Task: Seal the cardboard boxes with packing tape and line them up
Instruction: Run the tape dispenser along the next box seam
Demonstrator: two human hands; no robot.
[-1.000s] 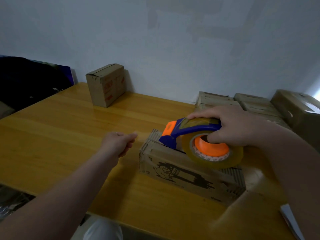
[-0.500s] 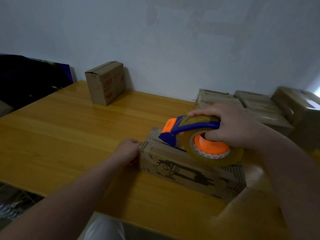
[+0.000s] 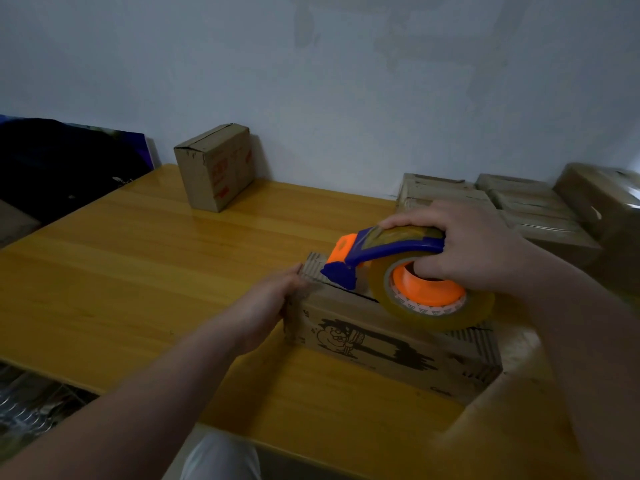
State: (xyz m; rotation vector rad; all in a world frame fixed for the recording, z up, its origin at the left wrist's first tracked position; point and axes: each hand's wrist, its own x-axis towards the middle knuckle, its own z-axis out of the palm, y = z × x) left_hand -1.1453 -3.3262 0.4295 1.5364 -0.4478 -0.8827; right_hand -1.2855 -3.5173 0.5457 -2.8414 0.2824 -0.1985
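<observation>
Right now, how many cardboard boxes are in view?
5 at least: the printed box under the tape dispenser, the upright box by the wall at back left, and 3 or more in the pile of boxes at the right, where some may be hidden.

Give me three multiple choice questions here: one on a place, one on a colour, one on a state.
1. Where is the small upright cardboard box? A floor; B table, by the wall; C under the table.
2. What colour is the hub of the tape dispenser? A orange; B green; C white.
3. What is the right hand doing? A resting flat; B pointing; C gripping the dispenser.
B, it stands at the table's far edge; A, orange shows inside the roll; C, fingers curl through the hub.
</observation>
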